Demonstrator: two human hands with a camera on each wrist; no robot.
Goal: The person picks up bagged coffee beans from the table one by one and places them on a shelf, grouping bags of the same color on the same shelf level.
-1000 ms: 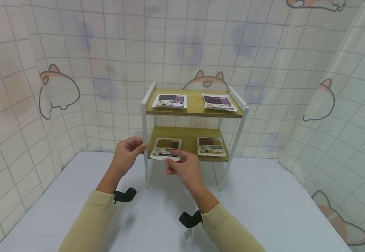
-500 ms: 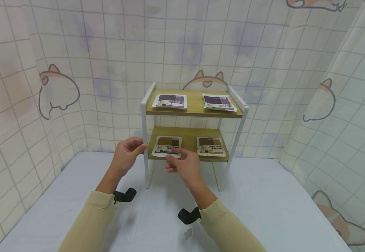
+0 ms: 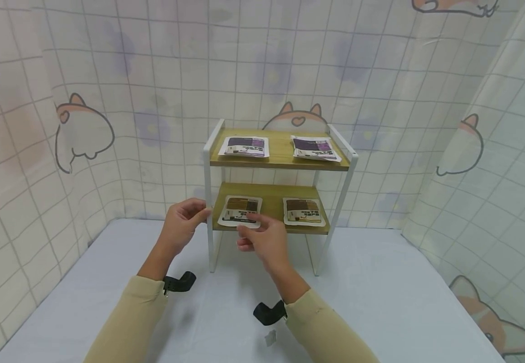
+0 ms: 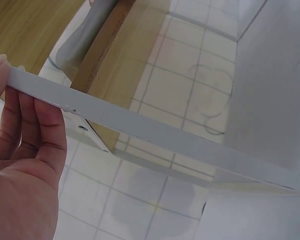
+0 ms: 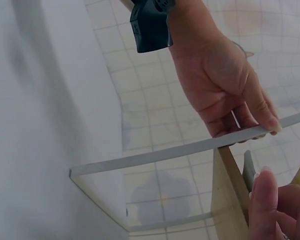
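Observation:
A two-tier rack (image 3: 280,189) has wooden shelves and white metal side frames. My left hand (image 3: 182,224) grips its left front post (image 4: 140,124), thumb on one side and curled fingers on the other. On the lower shelf's left side lies a flat white-edged packet (image 3: 237,204) with a brown and black print. My right hand (image 3: 268,242) pinches this packet at its front right corner, index finger on top and thumb at the front edge. In the left wrist view the packet's grey underside (image 4: 82,42) juts past the shelf edge.
A similar brown packet (image 3: 303,212) lies on the lower shelf's right. Purple-printed packets, one left (image 3: 244,146) and some stacked right (image 3: 315,148), lie on the upper shelf. A white-covered table (image 3: 380,287) carries the rack; a patterned curtain (image 3: 167,101) hangs behind.
The brown packet in my right hand has moved back onto the lower shelf, from hanging farther over its front edge. My left hand stays on the post.

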